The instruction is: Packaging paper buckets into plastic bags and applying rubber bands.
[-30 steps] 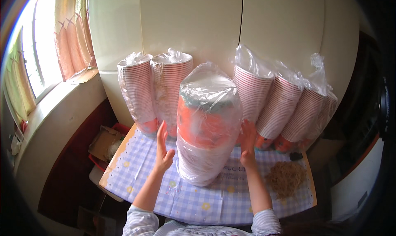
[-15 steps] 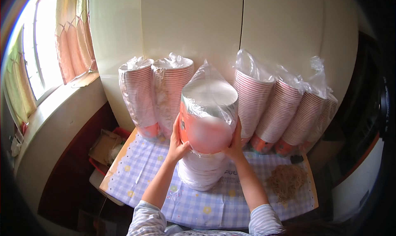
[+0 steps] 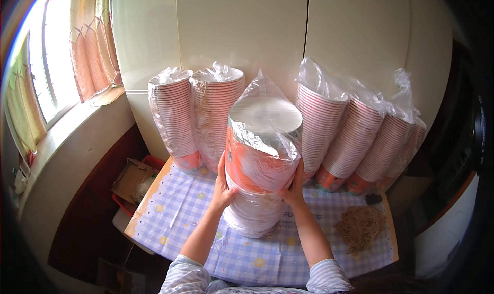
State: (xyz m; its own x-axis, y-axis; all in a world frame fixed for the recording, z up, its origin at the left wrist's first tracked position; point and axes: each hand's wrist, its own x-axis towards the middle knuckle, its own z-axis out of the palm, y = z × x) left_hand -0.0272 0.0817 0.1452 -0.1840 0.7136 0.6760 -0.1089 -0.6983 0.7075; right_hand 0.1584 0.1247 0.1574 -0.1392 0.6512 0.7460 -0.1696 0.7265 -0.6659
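Observation:
A tall stack of paper tubs (image 3: pixel 262 165) in a clear plastic bag stands at the middle of the table. Its top shows a white round base, with an orange printed side under it and pale rims lower down. My left hand (image 3: pixel 223 191) presses on its left side, thumb toward me, and my right hand (image 3: pixel 294 189) grips the opposite side the same way. Some of my fingers are hidden behind the stack. The loose bag rises to a peak above the top.
Bagged tub stacks (image 3: pixel 172 119) stand at the back left; several more (image 3: pixel 350 139) lean at the back right. A tangled heap of rubber bands (image 3: pixel 359 227) lies on the checked tablecloth (image 3: pixel 267 258). A red crate with cardboard (image 3: pixel 133 181) sits left of the table.
Both hands have slid slightly down the stack. The bag's plastic over the orange side has shifted. Nothing has been let go.

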